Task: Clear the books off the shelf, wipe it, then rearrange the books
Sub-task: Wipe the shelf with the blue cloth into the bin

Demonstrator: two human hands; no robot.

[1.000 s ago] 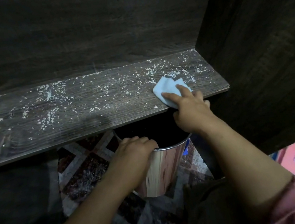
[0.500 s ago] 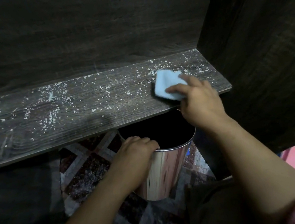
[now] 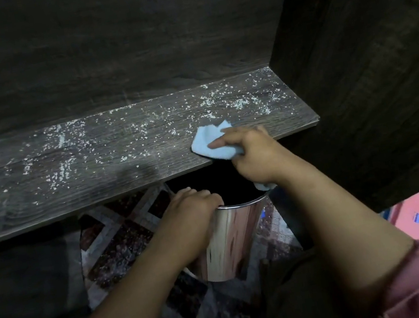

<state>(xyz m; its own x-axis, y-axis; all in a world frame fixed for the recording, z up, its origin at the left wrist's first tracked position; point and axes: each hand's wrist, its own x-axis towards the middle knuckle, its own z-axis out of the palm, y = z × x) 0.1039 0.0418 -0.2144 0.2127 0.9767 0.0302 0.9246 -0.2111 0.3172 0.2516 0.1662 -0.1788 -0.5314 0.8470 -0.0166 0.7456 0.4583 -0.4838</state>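
1. Pale blue cloth (image 3: pixel 213 145) is bunched under the right hand (image 3: pixel 255 156) at the front lip of the shelf (image 3: pixel 94 172). The fingers curl round it, the forefinger lies out along its top, and a loose tail hangs below the wrist.
2. The cloth looks soft, light and limp, so it probably has no stiffness of its own. It is best held as a wad in the palm with the fingertips pressing it flat, because a pinched corner would likely just drag and fold.
3. White grit (image 3: pixel 61 144) is scattered to the left of that hand and beyond it, towards the back wall. It seems dry and loose, so it may skip away under a fast stroke.
4. The left hand (image 3: pixel 192 211), below the right and a little to its left, grips the rim of a shiny metal bin (image 3: pixel 230 241). The bin's dark mouth lies directly under the right hand, beneath the shelf lip.
5. The bin appears thin-walled, light and slick. The rim is the sensible hold, since the smooth side would probably slip and an unsteadied bin could tip on the patterned rug (image 3: pixel 122 242).
6. No books are in view. Judging by the grit to the left of the cloth, the wiping is at an early stage.
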